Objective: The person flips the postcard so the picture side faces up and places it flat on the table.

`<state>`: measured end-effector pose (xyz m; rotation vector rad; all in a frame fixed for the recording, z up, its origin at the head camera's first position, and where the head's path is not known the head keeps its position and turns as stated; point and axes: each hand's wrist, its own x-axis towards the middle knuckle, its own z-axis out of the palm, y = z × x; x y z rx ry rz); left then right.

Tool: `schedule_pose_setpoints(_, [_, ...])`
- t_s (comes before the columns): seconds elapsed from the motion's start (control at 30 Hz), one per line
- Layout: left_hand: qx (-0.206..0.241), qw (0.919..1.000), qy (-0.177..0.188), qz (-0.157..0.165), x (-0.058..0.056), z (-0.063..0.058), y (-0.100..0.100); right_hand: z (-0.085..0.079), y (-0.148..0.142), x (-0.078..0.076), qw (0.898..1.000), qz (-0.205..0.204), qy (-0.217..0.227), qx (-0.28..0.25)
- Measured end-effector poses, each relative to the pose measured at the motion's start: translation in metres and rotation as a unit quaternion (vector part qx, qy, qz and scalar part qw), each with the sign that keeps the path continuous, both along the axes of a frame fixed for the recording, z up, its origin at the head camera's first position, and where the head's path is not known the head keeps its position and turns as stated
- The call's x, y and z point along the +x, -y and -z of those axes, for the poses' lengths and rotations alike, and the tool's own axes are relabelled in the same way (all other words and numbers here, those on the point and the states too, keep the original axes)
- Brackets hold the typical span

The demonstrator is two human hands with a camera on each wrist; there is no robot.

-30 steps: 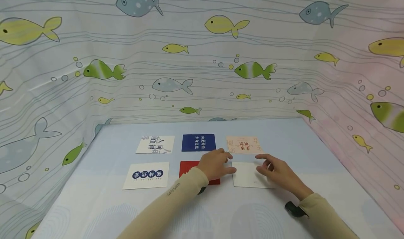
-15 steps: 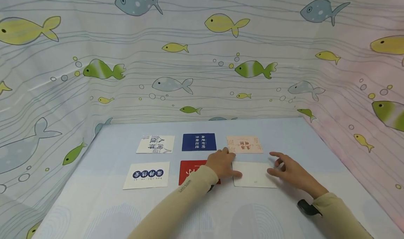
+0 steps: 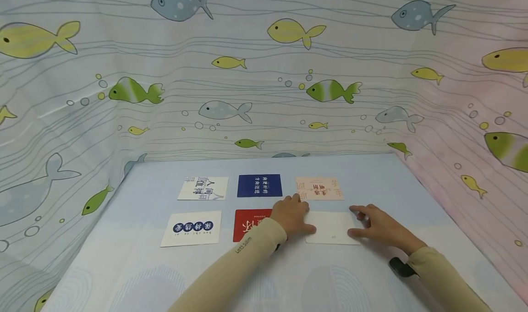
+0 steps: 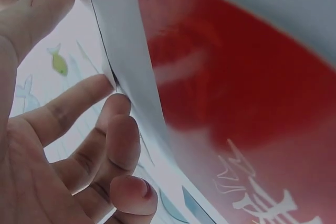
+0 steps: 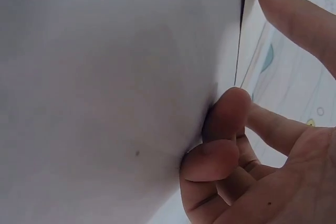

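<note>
A plain white card [image 3: 331,227] with one small mark lies flat in the near row, at the right. My left hand [image 3: 290,216] is at its left edge, thumb and fingers spread along the side. At the opposite edge is my right hand [image 3: 381,229], thumb and forefinger extended, the other fingers bent. Thumb and fingertips touch the card's edge in the left wrist view, where the red card [image 4: 220,61] shows close by. My left hand and sleeve partly cover that red card. In the right wrist view the bent fingers [image 5: 210,158] rest against the tabletop.
Above the white card is a pink card [image 3: 305,189]. A navy card [image 3: 247,186] and a white card with grey lettering [image 3: 185,193] complete the far row. A white card with blue circles [image 3: 189,238] lies near left. Fish-patterned curtain [image 3: 255,83] encloses the table [image 3: 136,266].
My right hand has drawn right, off the top of the white card to its right edge. My left hand has shifted slightly right to the left edge, uncovering more of the red card.
</note>
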<state>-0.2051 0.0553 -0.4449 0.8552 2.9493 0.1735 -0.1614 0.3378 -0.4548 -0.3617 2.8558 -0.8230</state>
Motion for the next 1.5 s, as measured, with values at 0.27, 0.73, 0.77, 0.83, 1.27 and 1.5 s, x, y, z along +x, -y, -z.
schedule_pose_setpoints(0.27, [0.030, 0.9993, 0.016, -0.018, -0.002, 0.006, 0.003, 0.004, 0.003, -0.002, 1.000, 0.011, 0.001, -0.029])
schedule_pose_setpoints(0.73, [0.115, 0.9855, 0.088, -0.088, -0.003, -0.002, 0.011, 0.004, 0.006, -0.004, 0.996, 0.039, -0.004, -0.085])
schedule_pose_setpoints(0.77, [0.134, 0.9812, 0.105, -0.091, -0.003, -0.002, 0.011, 0.003, 0.006, -0.003, 0.996, 0.041, -0.005, -0.084])
schedule_pose_setpoints(0.83, [0.171, 0.9709, 0.140, -0.093, -0.003, -0.004, 0.011, 0.002, 0.006, -0.003, 0.995, 0.046, -0.009, -0.083])
schedule_pose_setpoints(1.27, [0.295, 0.9159, 0.245, -0.118, -0.002, -0.008, 0.007, -0.006, 0.005, 0.001, 0.995, 0.074, -0.024, -0.070])
schedule_pose_setpoints(1.5, [0.295, 0.9198, 0.230, -0.118, 0.000, -0.008, 0.006, -0.014, 0.008, 0.000, 0.981, 0.121, 0.093, -0.116])
